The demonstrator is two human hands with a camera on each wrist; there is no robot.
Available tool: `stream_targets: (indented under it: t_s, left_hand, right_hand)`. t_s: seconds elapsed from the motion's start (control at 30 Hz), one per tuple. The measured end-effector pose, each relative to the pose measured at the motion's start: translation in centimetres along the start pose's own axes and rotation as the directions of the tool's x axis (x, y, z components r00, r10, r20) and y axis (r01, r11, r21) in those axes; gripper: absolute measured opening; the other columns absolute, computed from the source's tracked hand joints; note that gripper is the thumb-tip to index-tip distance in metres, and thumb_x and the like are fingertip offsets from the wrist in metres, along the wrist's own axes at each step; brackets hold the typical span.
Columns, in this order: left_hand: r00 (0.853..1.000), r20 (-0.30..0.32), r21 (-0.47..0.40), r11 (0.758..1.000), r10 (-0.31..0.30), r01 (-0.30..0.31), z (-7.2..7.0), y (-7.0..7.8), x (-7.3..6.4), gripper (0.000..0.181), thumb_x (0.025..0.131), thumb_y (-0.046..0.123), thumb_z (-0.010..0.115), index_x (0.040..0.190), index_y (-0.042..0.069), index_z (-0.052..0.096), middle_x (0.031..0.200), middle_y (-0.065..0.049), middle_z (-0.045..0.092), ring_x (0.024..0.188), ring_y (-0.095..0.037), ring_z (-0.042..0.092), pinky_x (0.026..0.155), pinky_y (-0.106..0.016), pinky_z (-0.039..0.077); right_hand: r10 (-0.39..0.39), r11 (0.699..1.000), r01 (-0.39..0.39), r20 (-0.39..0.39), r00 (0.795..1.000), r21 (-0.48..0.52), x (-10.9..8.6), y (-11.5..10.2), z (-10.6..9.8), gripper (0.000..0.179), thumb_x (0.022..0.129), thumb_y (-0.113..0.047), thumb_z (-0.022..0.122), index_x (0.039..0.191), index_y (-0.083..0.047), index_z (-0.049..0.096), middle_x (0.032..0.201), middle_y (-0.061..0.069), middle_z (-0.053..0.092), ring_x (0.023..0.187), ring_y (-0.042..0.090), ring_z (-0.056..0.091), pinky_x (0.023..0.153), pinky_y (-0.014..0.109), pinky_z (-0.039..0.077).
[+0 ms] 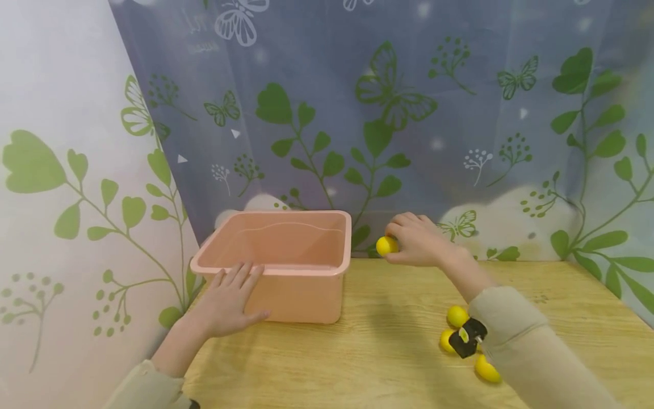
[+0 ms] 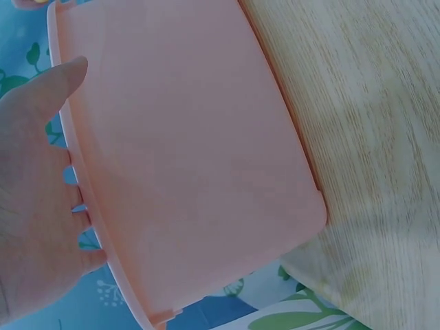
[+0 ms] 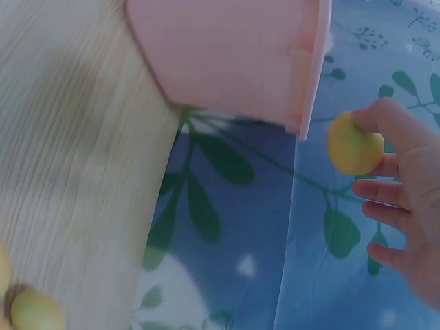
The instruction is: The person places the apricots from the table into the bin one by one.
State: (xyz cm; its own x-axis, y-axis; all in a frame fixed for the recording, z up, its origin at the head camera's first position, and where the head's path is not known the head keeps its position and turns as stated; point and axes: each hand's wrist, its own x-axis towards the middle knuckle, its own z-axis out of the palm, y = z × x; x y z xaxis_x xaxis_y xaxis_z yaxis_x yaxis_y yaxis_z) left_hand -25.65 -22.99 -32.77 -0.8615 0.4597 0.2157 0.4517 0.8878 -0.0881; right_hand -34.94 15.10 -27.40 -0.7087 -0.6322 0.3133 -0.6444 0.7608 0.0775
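Note:
A pink plastic bin [image 1: 301, 298] stands on the table, its open top facing up. My left hand [image 1: 227, 304] rests on the bin's near rim, fingers extended and thumb spread along the outer wall. The left wrist view shows that thumb in front of the pink wall [image 2: 185, 151]. To the right of the bin and above the table, my right hand [image 1: 416, 238] pinches a yellow lemon [image 1: 386, 246] between thumb and fingers. The right wrist view has this lemon [image 3: 354, 144] just beyond the bin's rim, apart from it.
Several more lemons [image 1: 457, 316] lie on the wooden table [image 1: 378, 352] at the right, partly hidden by my right sleeve and a black wrist mount [image 1: 467, 338]. A patterned cloth [image 1: 327, 113] hangs behind the bin, and a pale one [image 1: 76, 199] hangs at the left.

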Motion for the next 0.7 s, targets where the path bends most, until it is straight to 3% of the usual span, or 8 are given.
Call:
stream_targets:
  t_s: [0.43, 0.7]
  left_hand:
    - [1.000, -0.031, 0.022, 1.000, 0.001, 0.000, 0.3, 0.2, -0.1, 0.086, 0.085, 0.051, 0.057, 0.144, -0.002, 0.025, 0.145, -0.028, 0.025, 0.132, -0.044, 0.024, 0.103, -0.062, 0.018]
    - [0.999, -0.046, 0.028, 1.000, -0.005, 0.006, 0.7, 0.2, -0.2, 0.088, 0.083, 0.052, 0.059, 0.144, -0.002, 0.026, 0.145, -0.029, 0.025, 0.132, -0.044, 0.024, 0.104, -0.062, 0.017]
  right_hand:
    - [-0.028, 1.000, 0.028, -0.083, 0.996, 0.003, 4.2, -4.5, 0.6, 0.035, 0.079, -0.041, 0.065, 0.098, -0.012, 0.062, 0.105, 0.004, 0.057, 0.103, 0.025, 0.049, 0.089, 0.046, 0.038]
    - [-0.003, 1.000, 0.002, -0.067, 0.998, -0.003, 5.9, -7.1, 1.9, 0.034, 0.081, -0.043, 0.059, 0.099, -0.013, 0.060, 0.103, 0.002, 0.055, 0.105, 0.025, 0.047, 0.086, 0.043, 0.038]
